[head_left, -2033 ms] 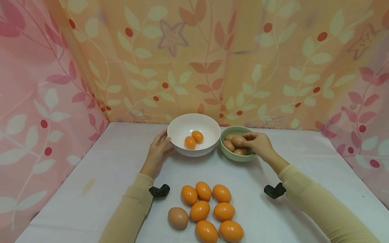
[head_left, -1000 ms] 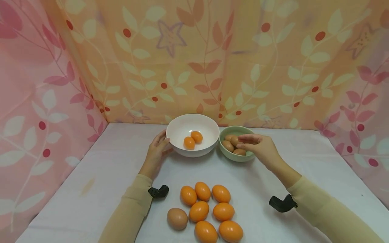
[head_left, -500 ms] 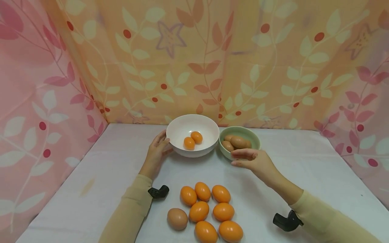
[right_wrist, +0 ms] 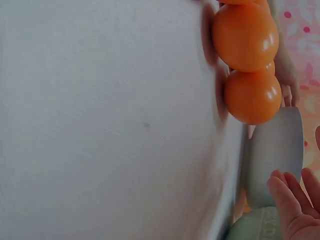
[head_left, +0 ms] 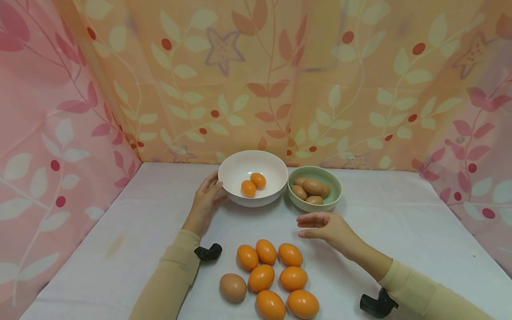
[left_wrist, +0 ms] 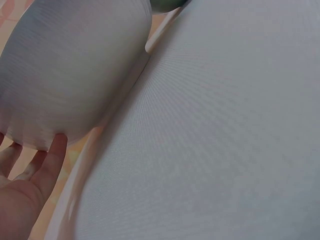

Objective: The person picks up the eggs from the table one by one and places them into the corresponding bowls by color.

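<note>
Orange egg point(head_left: 290, 254) (back R of group), long axis slanted, lay on near side of R hand point(head_left: 332, 229), the closer hand, w/ fingers parted & empty.

Orange eggs point(head_left: 261, 278) smooth, glossy; brown egg point(head_left: 233, 288) smooth, duller; white bowl point(head_left: 256, 202) smooth, shiny inside; tablecloth point(head_left: 132, 209) matt woven cloth.

Booth point(head_left: 384, 98): cloth-walled work space, kind of room unclear
Curtain point(head_left: 248, 102): leaf-printed, hung at twelve o'clock
Pink cloth point(head_left: 36, 138): leafy side walls, nine and three o'clock
Tablecloth point(head_left: 400, 209): white, spread toward six o'clock
</note>
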A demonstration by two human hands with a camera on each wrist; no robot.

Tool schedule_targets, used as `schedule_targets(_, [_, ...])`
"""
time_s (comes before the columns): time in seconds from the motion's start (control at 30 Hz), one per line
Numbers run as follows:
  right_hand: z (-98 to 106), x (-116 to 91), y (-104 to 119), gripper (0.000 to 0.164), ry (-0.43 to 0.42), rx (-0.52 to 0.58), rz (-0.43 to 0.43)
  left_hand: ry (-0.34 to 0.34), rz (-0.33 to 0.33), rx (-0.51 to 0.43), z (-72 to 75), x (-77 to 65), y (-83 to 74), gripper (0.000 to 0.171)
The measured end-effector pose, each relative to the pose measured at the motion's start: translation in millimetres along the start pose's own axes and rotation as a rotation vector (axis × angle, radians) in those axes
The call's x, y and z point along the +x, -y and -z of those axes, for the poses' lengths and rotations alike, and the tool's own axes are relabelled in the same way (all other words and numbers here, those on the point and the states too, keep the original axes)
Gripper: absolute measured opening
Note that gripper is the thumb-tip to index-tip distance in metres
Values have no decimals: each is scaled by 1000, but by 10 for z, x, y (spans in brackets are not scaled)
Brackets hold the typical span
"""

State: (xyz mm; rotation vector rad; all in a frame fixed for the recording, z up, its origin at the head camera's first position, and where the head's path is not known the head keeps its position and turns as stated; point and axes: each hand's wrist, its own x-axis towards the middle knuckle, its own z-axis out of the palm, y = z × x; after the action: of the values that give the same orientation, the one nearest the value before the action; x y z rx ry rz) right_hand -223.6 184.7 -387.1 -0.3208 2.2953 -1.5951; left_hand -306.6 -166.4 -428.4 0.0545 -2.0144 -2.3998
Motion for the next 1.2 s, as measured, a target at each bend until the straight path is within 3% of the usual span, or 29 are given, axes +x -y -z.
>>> schedule_targets(0.53, [-94, -54, -102, 51, 111, 56, -13, -16, 18, 18, -10, 4, -21, 50])
schedule_targets(1.2, [-212, -82, -92, 52, 146, 53, -126, -7, 13, 6, 4, 2, -3, 50])
